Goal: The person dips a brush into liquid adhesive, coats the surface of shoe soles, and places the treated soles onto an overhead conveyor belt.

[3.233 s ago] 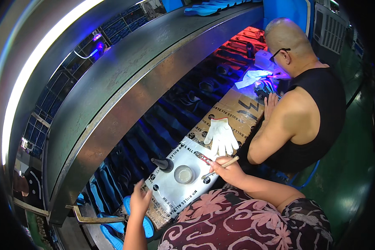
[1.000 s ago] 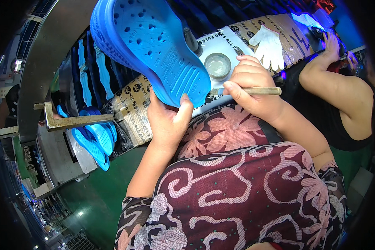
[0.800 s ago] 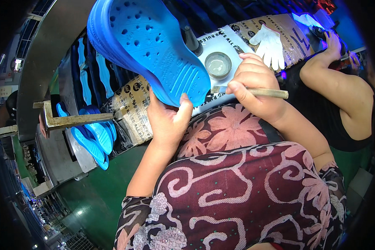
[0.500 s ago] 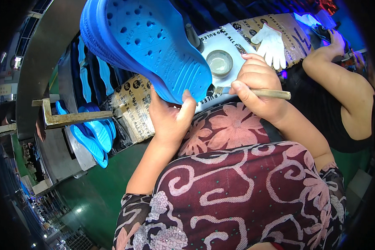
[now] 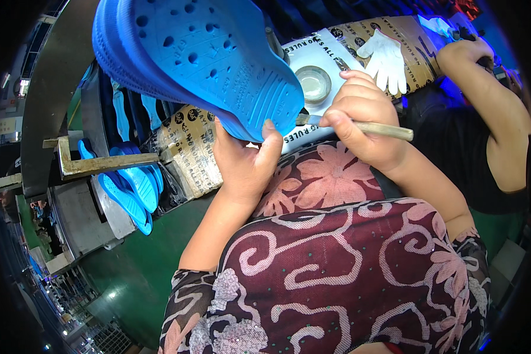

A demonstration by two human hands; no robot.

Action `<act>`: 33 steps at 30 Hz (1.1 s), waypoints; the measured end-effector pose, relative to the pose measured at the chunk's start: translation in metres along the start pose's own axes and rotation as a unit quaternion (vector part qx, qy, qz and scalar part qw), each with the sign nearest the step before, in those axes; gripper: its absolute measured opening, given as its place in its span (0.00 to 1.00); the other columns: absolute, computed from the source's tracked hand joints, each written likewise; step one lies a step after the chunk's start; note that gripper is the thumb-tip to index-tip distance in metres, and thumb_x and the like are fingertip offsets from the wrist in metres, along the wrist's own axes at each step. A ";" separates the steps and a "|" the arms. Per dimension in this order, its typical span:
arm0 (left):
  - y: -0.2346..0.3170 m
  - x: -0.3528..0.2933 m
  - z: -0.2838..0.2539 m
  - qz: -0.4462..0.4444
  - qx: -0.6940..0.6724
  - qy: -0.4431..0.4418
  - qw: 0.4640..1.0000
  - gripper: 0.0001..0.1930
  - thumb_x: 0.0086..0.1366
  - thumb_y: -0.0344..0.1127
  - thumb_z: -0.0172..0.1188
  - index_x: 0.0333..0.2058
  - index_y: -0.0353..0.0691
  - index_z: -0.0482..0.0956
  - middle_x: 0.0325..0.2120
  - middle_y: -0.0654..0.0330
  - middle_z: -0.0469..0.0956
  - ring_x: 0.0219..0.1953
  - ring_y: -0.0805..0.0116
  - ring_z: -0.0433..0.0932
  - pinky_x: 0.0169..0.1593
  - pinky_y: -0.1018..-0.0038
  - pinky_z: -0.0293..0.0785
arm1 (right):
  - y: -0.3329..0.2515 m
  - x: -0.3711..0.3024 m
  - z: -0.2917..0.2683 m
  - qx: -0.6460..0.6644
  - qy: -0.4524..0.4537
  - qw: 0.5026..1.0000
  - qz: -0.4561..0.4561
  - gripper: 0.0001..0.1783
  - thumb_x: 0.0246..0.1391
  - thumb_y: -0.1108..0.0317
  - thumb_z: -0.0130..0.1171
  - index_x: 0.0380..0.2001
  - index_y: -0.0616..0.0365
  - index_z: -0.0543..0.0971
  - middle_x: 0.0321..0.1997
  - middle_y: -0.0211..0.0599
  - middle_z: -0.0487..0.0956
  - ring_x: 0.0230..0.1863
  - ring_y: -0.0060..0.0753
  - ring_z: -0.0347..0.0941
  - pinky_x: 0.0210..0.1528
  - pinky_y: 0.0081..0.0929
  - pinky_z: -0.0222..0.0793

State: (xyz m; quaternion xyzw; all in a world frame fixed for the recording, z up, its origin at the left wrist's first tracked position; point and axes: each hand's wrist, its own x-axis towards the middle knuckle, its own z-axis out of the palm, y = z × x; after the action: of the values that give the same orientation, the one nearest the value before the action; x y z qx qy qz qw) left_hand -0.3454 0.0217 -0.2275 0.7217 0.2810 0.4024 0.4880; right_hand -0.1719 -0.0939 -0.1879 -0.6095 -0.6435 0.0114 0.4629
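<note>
My left hand (image 5: 245, 162) grips the heel end of a blue perforated clog (image 5: 200, 59), holding it up close with its sole side facing me. My right hand (image 5: 360, 124) is closed around a wooden-handled brush (image 5: 383, 128), whose tip touches the clog's edge near my left thumb. Just behind the brush sits a small round dish (image 5: 314, 82) on a white-covered work board (image 5: 324, 53).
A white glove (image 5: 386, 59) lies on the cardboard-covered bench (image 5: 189, 147). A person's arm (image 5: 489, 100) works at the right. More blue clogs (image 5: 130, 189) hang on a metal bracket (image 5: 94, 162) at the left. Green floor (image 5: 135, 271) lies below.
Three seconds ago both hands were low at the bench. Since then the clog has been lifted close to the camera, and over the last second it crept higher while the brush stayed at its edge.
</note>
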 end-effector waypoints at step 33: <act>0.018 0.011 -0.003 -0.052 -0.003 -0.028 0.998 0.24 0.51 0.25 0.58 0.48 0.29 0.63 0.34 0.52 0.77 0.33 0.69 0.77 0.40 0.75 0.74 | 0.013 -0.007 -0.012 0.002 0.021 1.000 0.017 0.13 0.53 0.68 0.56 0.16 0.59 0.75 0.17 0.32 0.70 0.21 0.34 0.62 0.33 0.30 0.57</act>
State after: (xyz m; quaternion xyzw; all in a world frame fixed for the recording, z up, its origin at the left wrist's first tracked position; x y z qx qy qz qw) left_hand -0.3417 0.0255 -0.2072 0.7158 0.3035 0.3564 0.5182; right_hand -0.1558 -0.1026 -0.1920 -0.6198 -0.6229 0.0078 0.4773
